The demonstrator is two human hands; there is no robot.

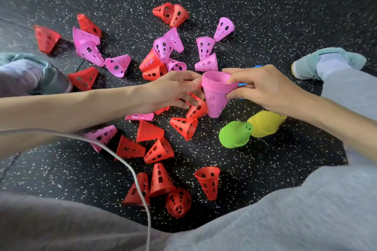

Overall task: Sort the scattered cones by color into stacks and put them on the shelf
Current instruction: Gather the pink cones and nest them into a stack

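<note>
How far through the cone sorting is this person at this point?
Done: a green stack and a yellow stack lie on the floor. In hand: the pink stack, gripped by the right hand, with the left hand at its rim. Left: loose pink cones and red cones scattered; no shelf in view.
</note>
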